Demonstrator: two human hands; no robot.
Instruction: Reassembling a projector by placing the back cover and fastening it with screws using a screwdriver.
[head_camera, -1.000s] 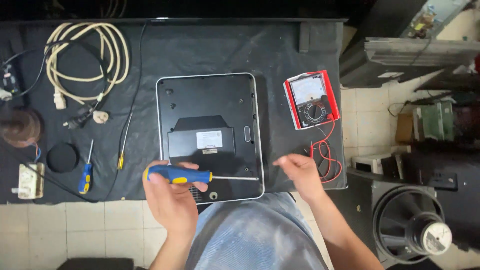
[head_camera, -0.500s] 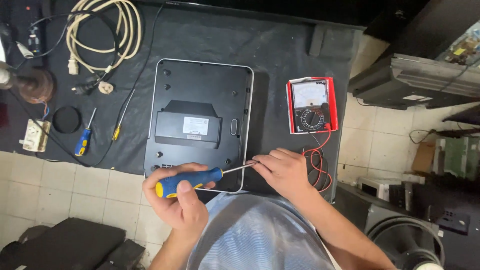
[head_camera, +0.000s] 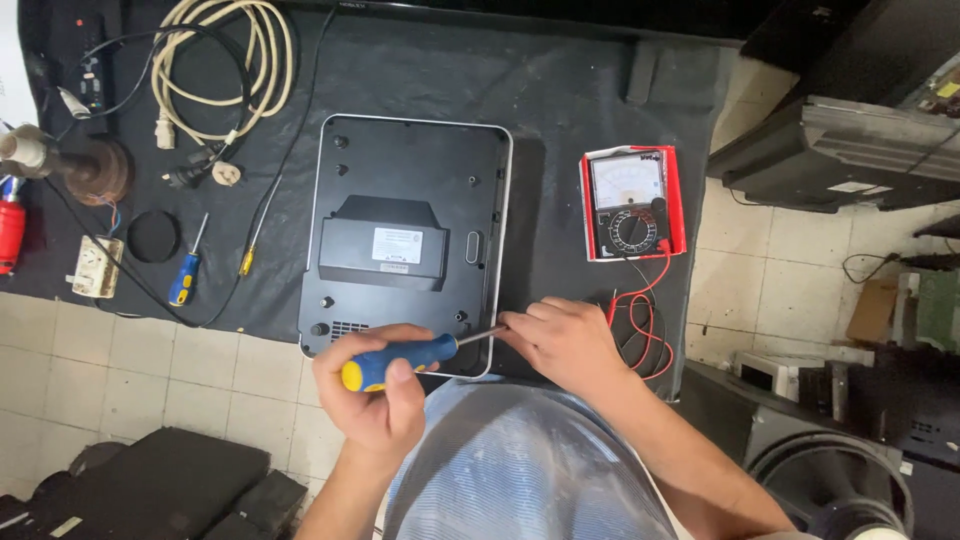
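A blue and yellow screwdriver (head_camera: 400, 361) is gripped tight in the left hand (head_camera: 375, 395). Its tip is pinched by the right hand (head_camera: 562, 342) at the black device's (head_camera: 405, 240) near edge. The device's back cover is still closed.

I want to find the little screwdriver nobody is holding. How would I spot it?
Start at the black mat and go to its left part, below the coil of cream cable. Next to a black ring lies the small screwdriver. Its handle is blue and yellow like the one in the left hand, but it lies untouched on the mat.
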